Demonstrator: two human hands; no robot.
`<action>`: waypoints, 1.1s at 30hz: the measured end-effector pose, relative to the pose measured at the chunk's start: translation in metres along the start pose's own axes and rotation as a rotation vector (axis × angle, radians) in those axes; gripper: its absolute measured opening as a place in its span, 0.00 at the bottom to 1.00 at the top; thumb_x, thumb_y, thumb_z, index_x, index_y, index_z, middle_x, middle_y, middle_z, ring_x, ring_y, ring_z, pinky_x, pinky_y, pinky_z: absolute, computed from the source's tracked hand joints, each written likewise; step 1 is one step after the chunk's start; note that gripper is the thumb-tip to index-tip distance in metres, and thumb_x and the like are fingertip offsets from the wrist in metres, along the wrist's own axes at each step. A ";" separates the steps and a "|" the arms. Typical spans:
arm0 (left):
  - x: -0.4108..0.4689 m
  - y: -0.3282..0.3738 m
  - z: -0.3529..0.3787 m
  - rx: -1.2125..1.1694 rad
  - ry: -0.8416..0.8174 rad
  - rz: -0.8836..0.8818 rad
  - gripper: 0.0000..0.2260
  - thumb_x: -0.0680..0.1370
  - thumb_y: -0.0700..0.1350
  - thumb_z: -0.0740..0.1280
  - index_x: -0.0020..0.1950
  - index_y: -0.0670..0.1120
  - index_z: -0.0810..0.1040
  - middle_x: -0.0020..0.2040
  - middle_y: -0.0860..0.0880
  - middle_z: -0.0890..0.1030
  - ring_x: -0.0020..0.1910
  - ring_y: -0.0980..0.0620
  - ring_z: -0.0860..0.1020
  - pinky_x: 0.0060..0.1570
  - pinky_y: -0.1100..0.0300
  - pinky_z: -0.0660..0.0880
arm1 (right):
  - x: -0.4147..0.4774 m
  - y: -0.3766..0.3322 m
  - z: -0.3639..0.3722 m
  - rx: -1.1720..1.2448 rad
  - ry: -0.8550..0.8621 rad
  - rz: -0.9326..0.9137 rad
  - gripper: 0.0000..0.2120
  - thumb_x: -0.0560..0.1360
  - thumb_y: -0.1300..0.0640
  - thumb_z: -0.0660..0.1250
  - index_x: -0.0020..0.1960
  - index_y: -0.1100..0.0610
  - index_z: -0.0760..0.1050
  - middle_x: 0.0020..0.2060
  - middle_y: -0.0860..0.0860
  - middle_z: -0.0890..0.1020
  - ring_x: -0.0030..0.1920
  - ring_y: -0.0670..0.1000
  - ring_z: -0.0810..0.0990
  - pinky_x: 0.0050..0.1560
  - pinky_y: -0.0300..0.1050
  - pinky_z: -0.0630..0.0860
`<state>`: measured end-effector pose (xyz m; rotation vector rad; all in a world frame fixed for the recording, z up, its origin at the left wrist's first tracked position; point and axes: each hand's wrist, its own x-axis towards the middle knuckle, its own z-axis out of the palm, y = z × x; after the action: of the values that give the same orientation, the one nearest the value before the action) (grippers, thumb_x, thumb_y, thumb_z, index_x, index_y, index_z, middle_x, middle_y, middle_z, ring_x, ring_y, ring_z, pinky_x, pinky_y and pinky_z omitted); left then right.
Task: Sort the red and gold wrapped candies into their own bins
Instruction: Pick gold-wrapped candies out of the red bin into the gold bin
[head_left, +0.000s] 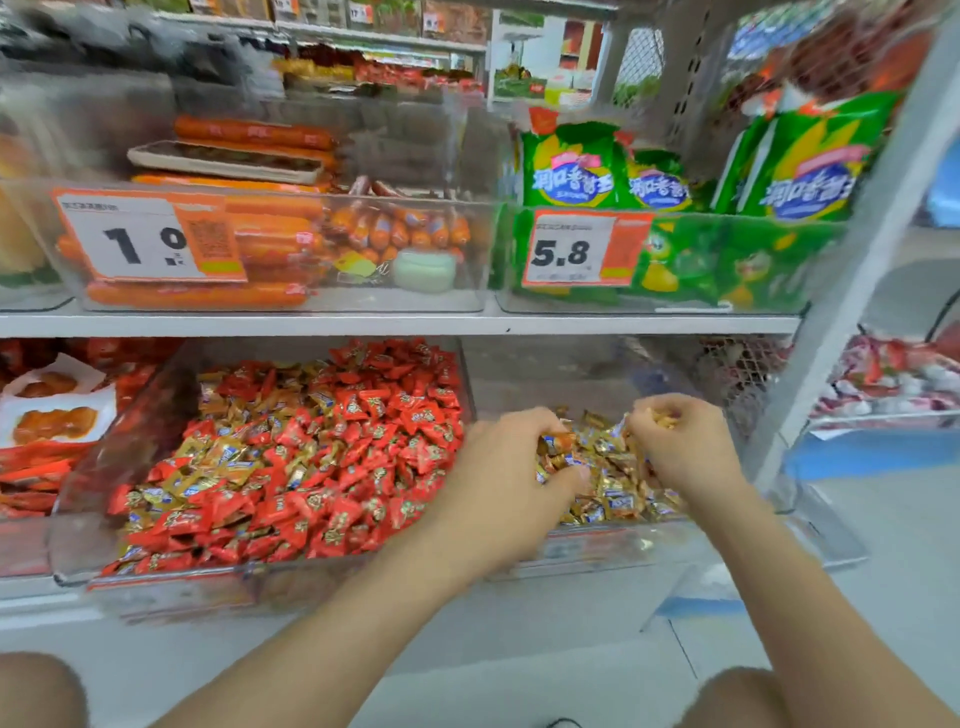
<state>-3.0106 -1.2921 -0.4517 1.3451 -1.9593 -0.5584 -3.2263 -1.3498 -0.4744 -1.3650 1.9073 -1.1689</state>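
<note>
Two clear bins stand side by side on the lower shelf. The left bin (171, 405) is heaped with red wrapped candies (395, 410), and gold ones (223, 452) are mixed in among them. The right bin (613, 551) holds a pile of gold wrapped candies (618, 483). My left hand (504, 478) is over the right bin's left side, fingers curled round gold candies. My right hand (685, 441) is above the same pile, fingers curled round a few gold candies.
The shelf above carries a clear bin of orange sausages (249, 244) with a price tag and a bin of green snack bags (649, 176). A white shelf post (852, 270) rises at the right. More packaged snacks (47, 415) lie left of the candy bins.
</note>
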 end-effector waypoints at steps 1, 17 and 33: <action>0.013 0.003 0.015 0.037 -0.010 -0.023 0.10 0.77 0.54 0.73 0.53 0.51 0.81 0.43 0.54 0.81 0.47 0.50 0.77 0.46 0.55 0.69 | 0.004 0.010 -0.002 -0.053 -0.009 0.014 0.06 0.78 0.56 0.70 0.45 0.55 0.83 0.24 0.52 0.80 0.22 0.54 0.77 0.30 0.45 0.74; 0.013 -0.019 -0.005 0.531 0.043 0.375 0.07 0.80 0.50 0.60 0.51 0.52 0.78 0.45 0.51 0.77 0.47 0.45 0.75 0.47 0.47 0.74 | -0.015 -0.014 0.006 -0.198 -0.184 -0.262 0.12 0.80 0.58 0.66 0.54 0.47 0.86 0.43 0.43 0.87 0.44 0.45 0.85 0.52 0.47 0.82; -0.024 -0.168 -0.114 0.794 -0.191 -0.354 0.37 0.73 0.74 0.40 0.77 0.59 0.62 0.75 0.47 0.65 0.71 0.36 0.66 0.70 0.40 0.67 | -0.081 -0.115 0.207 -0.655 -0.238 -0.473 0.30 0.79 0.48 0.58 0.78 0.57 0.68 0.71 0.63 0.72 0.70 0.67 0.69 0.75 0.59 0.65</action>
<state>-2.8144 -1.3289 -0.4963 2.2181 -2.2124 -0.0337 -2.9766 -1.3605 -0.4828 -2.2815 1.9205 -0.5181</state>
